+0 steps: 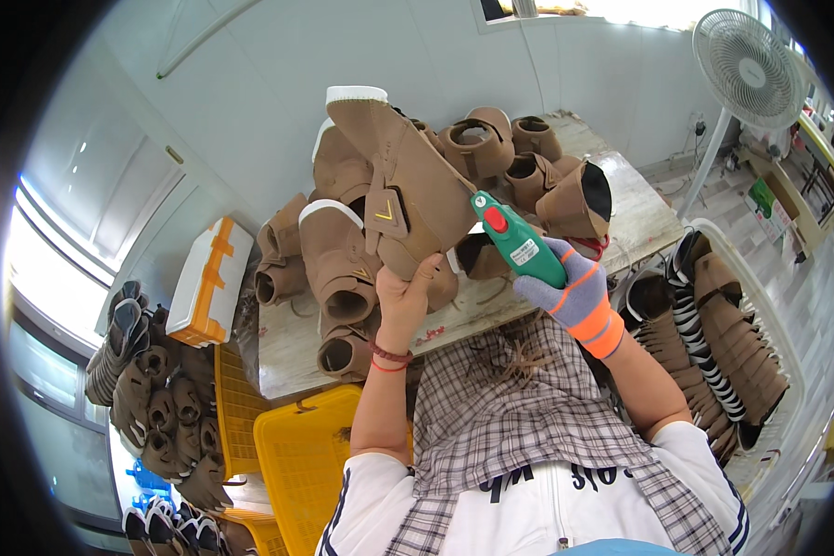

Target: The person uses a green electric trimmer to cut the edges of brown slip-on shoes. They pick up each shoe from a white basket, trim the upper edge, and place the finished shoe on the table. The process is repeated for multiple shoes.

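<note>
My left hand (406,301), bare with a red band at the wrist, grips a brown shoe upper (426,195) by its lower edge. The upper stands tilted, its white-rimmed end at the top and a strap with a yellow chevron facing me. My right hand (570,289), in a grey and orange glove, is wrapped round a green handheld power tool (526,246) with a red button. The tool's front end is beside the upper's right edge; whether they touch I cannot tell. More brown uppers (335,250) surround the held one on the worktable (639,208).
Left of the table are an orange-and-white case (211,281), a yellow crate (306,449) and piled uppers (171,408). To the right, a white basket (774,422) holds stacked uppers. A white fan (749,69) stands at the far right. Brown scraps (519,361) lie on my checked apron.
</note>
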`<state>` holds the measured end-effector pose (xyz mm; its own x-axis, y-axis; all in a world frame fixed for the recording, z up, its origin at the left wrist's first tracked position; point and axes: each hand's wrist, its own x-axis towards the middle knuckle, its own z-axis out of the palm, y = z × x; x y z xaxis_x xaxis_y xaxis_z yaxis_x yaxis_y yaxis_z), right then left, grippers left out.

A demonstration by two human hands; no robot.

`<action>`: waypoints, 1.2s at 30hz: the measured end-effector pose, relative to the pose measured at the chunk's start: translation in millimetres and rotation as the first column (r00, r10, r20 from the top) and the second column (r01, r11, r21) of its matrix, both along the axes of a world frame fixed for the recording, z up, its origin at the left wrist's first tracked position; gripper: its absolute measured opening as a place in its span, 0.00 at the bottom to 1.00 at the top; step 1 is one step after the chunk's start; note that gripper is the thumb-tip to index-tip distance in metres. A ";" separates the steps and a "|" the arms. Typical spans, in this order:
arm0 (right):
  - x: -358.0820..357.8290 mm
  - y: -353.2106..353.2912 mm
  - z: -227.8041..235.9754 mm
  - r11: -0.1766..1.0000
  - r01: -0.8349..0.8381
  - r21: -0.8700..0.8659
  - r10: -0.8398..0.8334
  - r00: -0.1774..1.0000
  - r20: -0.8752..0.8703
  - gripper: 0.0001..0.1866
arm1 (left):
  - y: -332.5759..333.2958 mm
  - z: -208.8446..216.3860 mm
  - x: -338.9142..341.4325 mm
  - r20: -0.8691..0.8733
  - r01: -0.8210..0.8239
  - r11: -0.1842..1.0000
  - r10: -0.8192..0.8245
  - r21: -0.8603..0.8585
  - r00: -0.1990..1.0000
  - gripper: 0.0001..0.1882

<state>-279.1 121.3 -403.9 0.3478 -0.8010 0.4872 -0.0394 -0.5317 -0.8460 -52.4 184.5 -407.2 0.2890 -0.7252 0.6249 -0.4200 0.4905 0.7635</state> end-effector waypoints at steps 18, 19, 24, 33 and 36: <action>-8.7 -16.6 11.7 0.985 0.019 0.173 -0.031 0.997 0.069 0.23 | 6.1 -31.4 25.3 0.372 -0.231 0.972 0.202 0.033 0.906 0.10; -18.2 -24.0 3.6 0.974 0.022 0.225 -0.044 0.995 0.092 0.22 | -0.3 -24.7 34.1 0.376 -0.336 0.939 0.285 0.076 0.882 0.10; -82.8 -42.0 -31.1 0.914 0.227 0.335 -0.254 0.966 0.039 0.20 | -30.6 -4.9 97.7 0.677 -0.733 0.680 0.530 0.020 0.510 0.15; -147.7 -39.3 -86.9 0.789 0.368 0.492 -0.418 0.909 -0.010 0.15 | -121.6 -88.2 -93.7 -0.540 0.300 0.918 -0.120 0.258 0.833 0.15; -150.0 -39.3 -97.4 0.771 0.417 0.481 -0.441 0.895 -0.070 0.15 | -200.2 -144.1 -115.4 -0.739 0.354 0.887 -0.023 0.295 0.673 0.24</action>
<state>-429.1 82.0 -501.3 -0.1003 -0.9948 0.0167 -0.1235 -0.0042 -0.9923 -167.8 -15.7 -551.3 0.3436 -0.9378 -0.0496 0.3871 0.0933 0.9173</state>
